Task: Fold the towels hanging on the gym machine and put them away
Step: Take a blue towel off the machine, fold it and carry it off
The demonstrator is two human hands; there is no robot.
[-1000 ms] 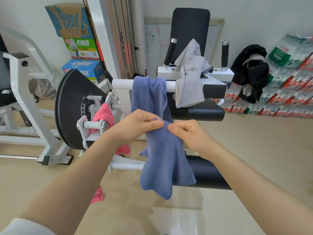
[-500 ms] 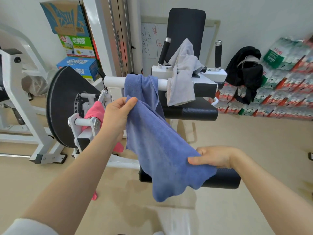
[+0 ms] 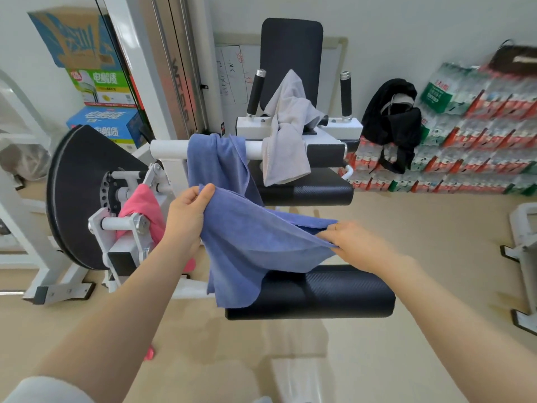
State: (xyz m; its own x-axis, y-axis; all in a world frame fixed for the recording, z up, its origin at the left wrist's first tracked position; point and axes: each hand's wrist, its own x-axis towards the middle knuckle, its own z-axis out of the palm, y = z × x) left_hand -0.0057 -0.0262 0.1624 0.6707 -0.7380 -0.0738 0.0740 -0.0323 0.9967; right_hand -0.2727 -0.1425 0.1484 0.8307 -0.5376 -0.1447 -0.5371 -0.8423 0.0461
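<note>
Blue towel (image 3: 255,242) in hand, first of three. Left hand (image 3: 186,216) pinches one corner, thumb on top and fingers curled under the edge, held up near the white bar (image 3: 168,149). Right hand (image 3: 351,242) pinches the other near corner, lower and out to the right, above the lower black pad (image 3: 334,292). The cloth is stretched between the two grips and sags in the middle; a free flap hangs down in front of the pad. The far end of the towel is draped over the bar, so it is not yet off the machine. Judged step: taking the blue towel off and opening it out, ahead of the first fold. Next move, as I read it: draw both corners toward the body so the far end slides off the bar, keeping both pinches firm so the cloth does not drop to the floor, then bring the edges together. Soft pile cloth; likely to slip and bunch, so the corners want matching before any crease. Grey towel (image 3: 287,135) hangs untouched, bunched over the bar and the frame behind it, just right of the blue one. Pink towel (image 3: 142,210) untouched too, tucked into the linkage beside the black disc (image 3: 72,199). No place for putting folded towels away is evident here.
</note>
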